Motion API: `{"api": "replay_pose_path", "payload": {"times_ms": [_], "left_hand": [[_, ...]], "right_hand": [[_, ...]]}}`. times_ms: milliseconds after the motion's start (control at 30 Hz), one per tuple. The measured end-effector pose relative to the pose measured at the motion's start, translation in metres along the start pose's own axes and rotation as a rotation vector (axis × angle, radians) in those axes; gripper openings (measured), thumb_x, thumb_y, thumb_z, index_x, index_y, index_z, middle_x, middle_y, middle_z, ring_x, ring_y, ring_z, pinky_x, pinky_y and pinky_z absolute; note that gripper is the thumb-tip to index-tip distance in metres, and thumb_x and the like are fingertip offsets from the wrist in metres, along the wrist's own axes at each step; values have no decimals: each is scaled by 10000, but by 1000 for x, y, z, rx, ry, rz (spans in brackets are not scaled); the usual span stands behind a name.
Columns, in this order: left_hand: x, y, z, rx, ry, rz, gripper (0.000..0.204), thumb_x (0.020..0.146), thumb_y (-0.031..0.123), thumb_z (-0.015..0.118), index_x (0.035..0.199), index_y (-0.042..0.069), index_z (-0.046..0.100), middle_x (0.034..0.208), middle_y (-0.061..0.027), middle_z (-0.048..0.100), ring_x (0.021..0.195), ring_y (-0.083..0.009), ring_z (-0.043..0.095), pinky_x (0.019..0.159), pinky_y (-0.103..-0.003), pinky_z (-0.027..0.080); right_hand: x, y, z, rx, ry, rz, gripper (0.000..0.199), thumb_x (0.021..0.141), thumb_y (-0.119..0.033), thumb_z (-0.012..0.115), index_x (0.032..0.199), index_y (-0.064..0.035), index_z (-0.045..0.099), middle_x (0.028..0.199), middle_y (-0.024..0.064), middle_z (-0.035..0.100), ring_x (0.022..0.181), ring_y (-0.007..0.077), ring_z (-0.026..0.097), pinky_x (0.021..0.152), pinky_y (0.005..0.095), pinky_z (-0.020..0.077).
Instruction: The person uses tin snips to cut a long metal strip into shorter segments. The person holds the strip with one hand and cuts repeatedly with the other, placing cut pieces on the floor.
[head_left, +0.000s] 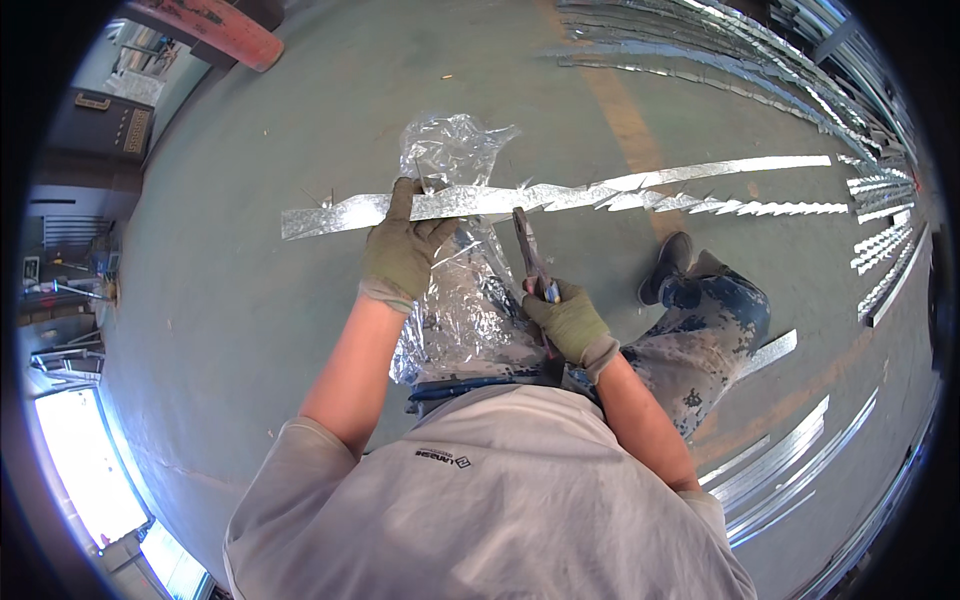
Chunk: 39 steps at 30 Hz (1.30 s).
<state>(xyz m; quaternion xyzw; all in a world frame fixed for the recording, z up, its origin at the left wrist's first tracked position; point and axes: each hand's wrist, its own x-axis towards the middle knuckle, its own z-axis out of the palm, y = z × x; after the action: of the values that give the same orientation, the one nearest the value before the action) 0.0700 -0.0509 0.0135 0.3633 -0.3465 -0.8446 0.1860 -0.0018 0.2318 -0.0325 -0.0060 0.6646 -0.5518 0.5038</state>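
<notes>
My left hand (402, 245), in an olive work glove, is closed on a long shiny metal strip (335, 216) with bent, pointed teeth along it. Toward the right the strip parts into a flatter upper band and a jagged lower band (740, 207). In my gloved right hand (572, 322) are pliers (530, 248), their jaws upward and close below the strip. Whether the jaws touch the metal I cannot tell. Clear plastic film (462, 285) hangs over my lap, and a crumpled part of it shows beyond the strip.
Many metal strips (690, 72) lie on the floor at the far right, with toothed pieces (880, 245) nearer. Flat strips (775, 460) lie beside my right leg. A red cylindrical object (235, 40) stands at the far left, by a dark cabinet (100, 140).
</notes>
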Motion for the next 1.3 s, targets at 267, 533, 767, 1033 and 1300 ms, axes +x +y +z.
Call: {"api": "replay_pose_path", "payload": {"times_ms": [267,533,767,1033,1300], "left_hand": [[27,-15,-11,62,-66,62,410,1233,386,669,1404,19,735,1407,-133,762,1335,-342,770,1134,-467,700],[31,-16,-14,-27,-77,63,391,1240,312,652,1435,-25,686,1427,-160,738,1356,-358,773,1081,-458,753],[34,-18,-17,31,-46,60,409,1265,300,585,1498,-28,656,1484,-202,730,1368,-368,771,1105,-460,751],[44,-19,-35,-19,-113,50,438,1281,291,525,1555,-32,637,1539,-233,716,1394,-381,759,1092,-499,746],[37,-10,-49,-94,-217,54,445,1273,267,534,1582,-42,622,1567,-233,712,1438,-386,727,1145,-561,712]], "right_hand": [[13,-10,-2,41,-40,83,238,1082,-244,827,1257,-110,738,799,12,683,550,132,590,486,367,472],[33,20,2,199,-104,68,243,1093,-251,830,1259,-107,726,792,12,687,501,130,571,449,348,447],[37,15,-3,169,-137,79,228,1084,-215,831,1261,-104,739,766,-9,671,544,110,587,471,330,458],[34,8,-18,569,-372,171,296,1083,-191,863,1327,-47,777,804,52,734,585,176,674,492,358,514],[31,26,-21,1289,-940,287,475,1115,-169,725,1551,14,675,876,89,742,577,252,717,516,396,612]]}}
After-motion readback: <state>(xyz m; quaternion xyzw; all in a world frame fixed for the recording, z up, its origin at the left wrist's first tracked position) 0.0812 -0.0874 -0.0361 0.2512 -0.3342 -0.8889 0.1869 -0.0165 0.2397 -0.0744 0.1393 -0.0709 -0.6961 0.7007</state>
